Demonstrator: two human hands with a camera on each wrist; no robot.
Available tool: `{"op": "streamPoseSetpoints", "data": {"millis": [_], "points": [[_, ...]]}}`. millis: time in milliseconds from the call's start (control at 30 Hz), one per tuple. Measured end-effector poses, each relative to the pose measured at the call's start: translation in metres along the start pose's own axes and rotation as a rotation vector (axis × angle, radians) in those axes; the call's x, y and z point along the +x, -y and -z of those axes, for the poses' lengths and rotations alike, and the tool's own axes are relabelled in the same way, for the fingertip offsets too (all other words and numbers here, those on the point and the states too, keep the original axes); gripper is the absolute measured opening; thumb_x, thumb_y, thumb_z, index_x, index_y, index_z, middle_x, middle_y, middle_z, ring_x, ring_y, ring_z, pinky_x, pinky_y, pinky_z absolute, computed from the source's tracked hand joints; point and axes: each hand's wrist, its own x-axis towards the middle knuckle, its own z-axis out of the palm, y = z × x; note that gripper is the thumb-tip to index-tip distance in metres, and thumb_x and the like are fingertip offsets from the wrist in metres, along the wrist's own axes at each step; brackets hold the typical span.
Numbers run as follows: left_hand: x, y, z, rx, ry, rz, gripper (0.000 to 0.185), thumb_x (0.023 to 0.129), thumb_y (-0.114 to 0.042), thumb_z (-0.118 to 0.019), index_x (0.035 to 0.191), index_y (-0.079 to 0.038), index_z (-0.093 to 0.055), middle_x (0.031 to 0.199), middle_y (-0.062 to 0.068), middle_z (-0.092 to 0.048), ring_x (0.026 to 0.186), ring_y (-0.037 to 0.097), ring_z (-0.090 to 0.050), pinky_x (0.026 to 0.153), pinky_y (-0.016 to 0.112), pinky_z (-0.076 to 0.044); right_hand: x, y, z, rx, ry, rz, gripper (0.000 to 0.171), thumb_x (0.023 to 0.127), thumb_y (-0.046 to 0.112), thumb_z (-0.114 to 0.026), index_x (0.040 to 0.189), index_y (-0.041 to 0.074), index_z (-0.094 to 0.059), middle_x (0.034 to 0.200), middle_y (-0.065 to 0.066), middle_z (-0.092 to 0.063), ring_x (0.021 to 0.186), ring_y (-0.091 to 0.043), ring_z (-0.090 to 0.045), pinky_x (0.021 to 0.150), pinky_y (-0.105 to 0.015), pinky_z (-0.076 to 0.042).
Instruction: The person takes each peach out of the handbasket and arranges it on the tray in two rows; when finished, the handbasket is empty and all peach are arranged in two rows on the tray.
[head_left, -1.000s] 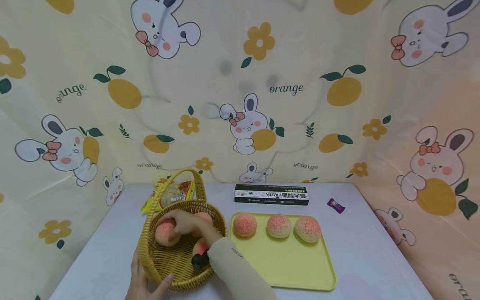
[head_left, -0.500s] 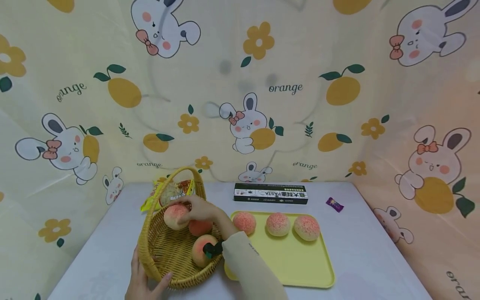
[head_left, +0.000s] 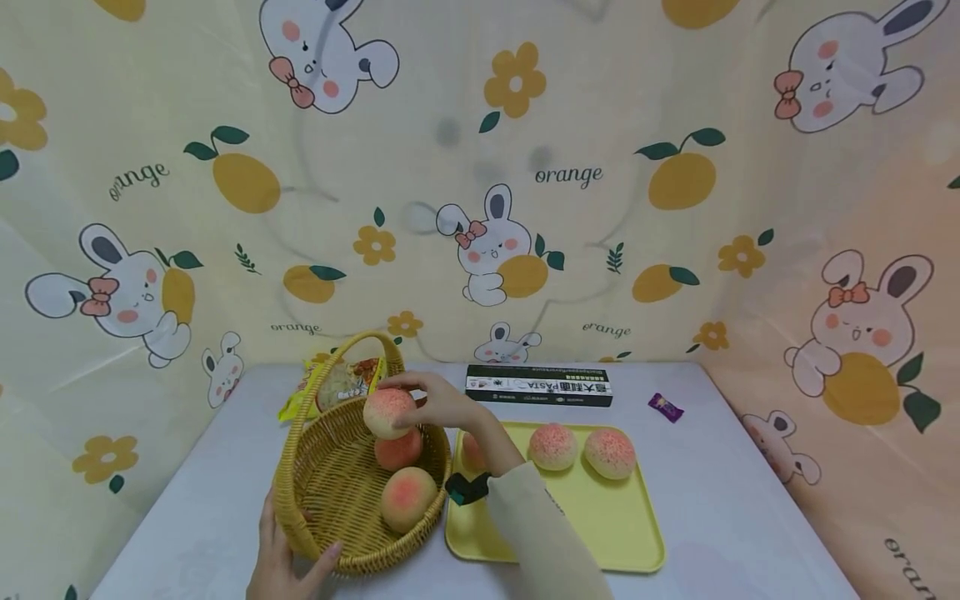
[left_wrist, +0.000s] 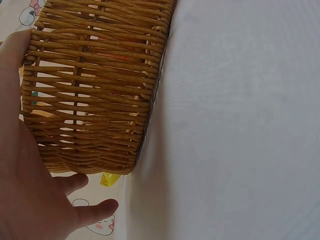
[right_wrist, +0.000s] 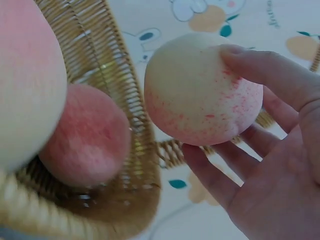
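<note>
Left hand: the left hand (head_left: pixel 281 557) is curled round the near rim of the round woven wicker basket (head_left: pixel 330 533), steadying it.
Basket: two pink peach-shaped buns (head_left: pixel 406 497) lie inside.
Right hand: the right hand (head_left: pixel 442 402) grips a pale pink-speckled peach bun (head_left: pixel 388 412) above the basket's far rim, fingers wrapped round it.
Doing it well: I'd keep it clear of the handle and grip softly.
Tray: the yellow rectangular tray (head_left: pixel 600 533) holds more buns.
Writing: the dark flat box (head_left: pixel 538 386) reads "PASTA"; the backdrop says "orange".
</note>
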Motion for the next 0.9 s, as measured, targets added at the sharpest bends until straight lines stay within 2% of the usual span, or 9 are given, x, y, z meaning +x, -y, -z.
{"op": "streamPoseSetpoints", "data": {"millis": [300,533,667,900], "points": [[-0.001,-0.002,0.001,0.025,0.012,0.036,0.047,0.085,-0.032,-0.080,0.110,-0.005,-0.051,0.164,0.013,0.002,0.145,0.045,-0.014,0.090,0.077,-0.037,-0.043,0.004,0.020,-0.043,-0.029,0.008,0.053,0.089,0.014,-0.075,0.139,0.013,-0.057,0.138,0.001,-0.057,0.122,-0.015,-0.054,0.099,-0.034,-0.049],[0.000,-0.004,0.001,0.023,0.045,0.057,0.050,0.086,-0.035,-0.078,0.115,-0.005,-0.052,0.165,0.010,0.007,0.146,0.047,-0.013,0.094,0.077,-0.034,-0.080,-0.003,0.029,-0.013,-0.088,0.014,0.053,0.087,0.012,-0.077,0.137,0.013,-0.060,0.136,-0.001,-0.058,0.123,-0.017,-0.053,0.099,-0.038,-0.049],[0.000,-0.005,0.000,0.032,0.063,0.073,0.054,0.087,-0.039,-0.077,0.119,-0.005,-0.052,0.165,0.009,0.008,0.146,0.047,-0.014,0.095,0.076,-0.034,-0.102,-0.003,0.031,0.009,-0.117,-0.026,0.054,0.085,0.010,-0.078,0.136,0.016,-0.061,0.137,0.000,-0.058,0.124,-0.018,-0.053,0.100,-0.037,-0.049],[0.000,-0.005,0.003,0.013,0.056,0.075,0.049,0.087,-0.037,-0.078,0.113,-0.005,-0.050,0.165,0.012,0.008,0.146,0.048,-0.012,0.093,0.079,-0.033,-0.134,-0.006,0.028,0.007,-0.114,-0.058,0.056,0.083,0.014,-0.080,0.136,0.010,-0.061,0.138,-0.003,-0.057,0.126,-0.020,-0.053,0.100,-0.040,-0.048]]}}
